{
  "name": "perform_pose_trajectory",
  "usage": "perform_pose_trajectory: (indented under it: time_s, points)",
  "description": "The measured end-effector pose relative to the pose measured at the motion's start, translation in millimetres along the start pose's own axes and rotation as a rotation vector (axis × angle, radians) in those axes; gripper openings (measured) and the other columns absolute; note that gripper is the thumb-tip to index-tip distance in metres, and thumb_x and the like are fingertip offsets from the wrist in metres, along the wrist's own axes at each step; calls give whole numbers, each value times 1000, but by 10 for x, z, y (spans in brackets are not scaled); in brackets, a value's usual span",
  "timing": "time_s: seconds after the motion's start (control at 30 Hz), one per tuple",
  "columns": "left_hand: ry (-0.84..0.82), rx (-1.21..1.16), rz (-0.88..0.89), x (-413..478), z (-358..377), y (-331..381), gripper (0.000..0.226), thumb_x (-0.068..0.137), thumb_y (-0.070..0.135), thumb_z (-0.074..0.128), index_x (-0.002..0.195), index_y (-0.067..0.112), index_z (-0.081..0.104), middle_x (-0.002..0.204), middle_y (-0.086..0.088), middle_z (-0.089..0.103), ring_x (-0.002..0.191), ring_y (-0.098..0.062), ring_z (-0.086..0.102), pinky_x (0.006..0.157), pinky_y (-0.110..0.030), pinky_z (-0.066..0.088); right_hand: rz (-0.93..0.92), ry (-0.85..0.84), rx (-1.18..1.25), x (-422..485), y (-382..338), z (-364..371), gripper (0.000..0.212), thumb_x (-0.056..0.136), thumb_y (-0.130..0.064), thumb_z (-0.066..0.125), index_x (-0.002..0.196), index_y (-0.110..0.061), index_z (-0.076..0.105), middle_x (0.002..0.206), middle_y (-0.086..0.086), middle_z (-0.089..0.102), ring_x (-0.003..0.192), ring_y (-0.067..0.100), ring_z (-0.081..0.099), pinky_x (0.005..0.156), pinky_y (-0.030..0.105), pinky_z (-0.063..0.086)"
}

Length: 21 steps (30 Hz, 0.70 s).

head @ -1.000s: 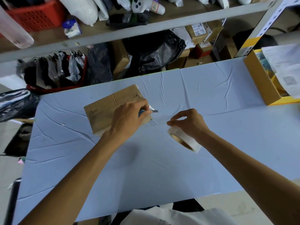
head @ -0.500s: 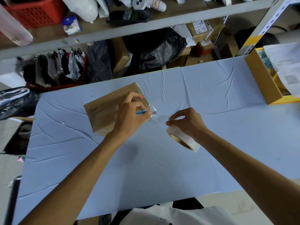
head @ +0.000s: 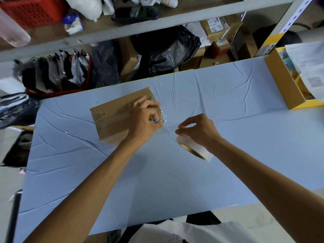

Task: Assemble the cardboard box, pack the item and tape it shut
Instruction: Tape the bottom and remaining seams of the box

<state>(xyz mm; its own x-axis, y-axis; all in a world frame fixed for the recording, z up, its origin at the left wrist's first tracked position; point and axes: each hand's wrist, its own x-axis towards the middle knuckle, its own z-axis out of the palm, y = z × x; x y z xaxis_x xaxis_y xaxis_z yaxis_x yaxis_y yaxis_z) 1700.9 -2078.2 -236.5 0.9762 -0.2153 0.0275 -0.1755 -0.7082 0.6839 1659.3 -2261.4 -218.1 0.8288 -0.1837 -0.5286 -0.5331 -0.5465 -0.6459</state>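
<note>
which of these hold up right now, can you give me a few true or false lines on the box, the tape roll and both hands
The cardboard box lies closed on the table. True.
The right hand holds the tape roll. True.
The left hand is empty. False: it grips a small blue-handled cutter at the box's right edge.
The tape roll rests on top of the box. False: it is off the box, to its right.
</note>
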Motion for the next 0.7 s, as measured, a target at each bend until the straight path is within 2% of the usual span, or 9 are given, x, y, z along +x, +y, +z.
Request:
perform_pose_trajectory:
  time_s: [0.17, 0.27, 0.4, 0.5, 0.7]
  points:
    - [-26, 4, -35, 48, -31, -91, 24, 67, 0, 79, 55, 8, 60, 114, 8, 62, 128, -14, 30, 98, -21, 21, 2, -20, -17, -12, -6, 12, 23, 67, -42, 80, 85, -29, 75, 102, 4, 68, 90, 24, 63, 82, 39, 55]
    - [-71, 37, -4, 59, -62, -99, 18, 67, 2, 79, 58, 5, 64, 112, 11, 59, 130, -15, 29, 102, -27, 22, 9, -21, -9, -22, -35, -9, 21, 67, -40, 80, 84, -28, 75, 102, 1, 67, 91, 23, 63, 85, 40, 54]
    - [-131, 51, 22, 56, -144, -96, 23, 70, 8, 79, 57, 14, 61, 113, 17, 54, 127, -6, 21, 99, -21, 15, -3, -13, -17, -14, -94, -51, 17, 68, -35, 80, 83, -27, 76, 98, -1, 69, 91, 22, 62, 85, 40, 54]
    - [-197, 83, 12, 91, -231, -66, 24, 71, 11, 80, 58, 20, 61, 120, 17, 54, 134, -10, 21, 100, -22, 13, -24, -1, -57, -5, -128, -37, 17, 69, -34, 80, 83, -28, 75, 92, -2, 69, 88, 21, 63, 80, 36, 54]
    - [-243, 105, -27, 128, -293, 47, 18, 70, 13, 81, 60, 15, 66, 126, 11, 55, 136, -15, 22, 101, -25, 15, -19, 7, -75, -5, -175, -38, 19, 68, -37, 79, 86, -29, 75, 88, -4, 67, 84, 19, 62, 75, 32, 50]
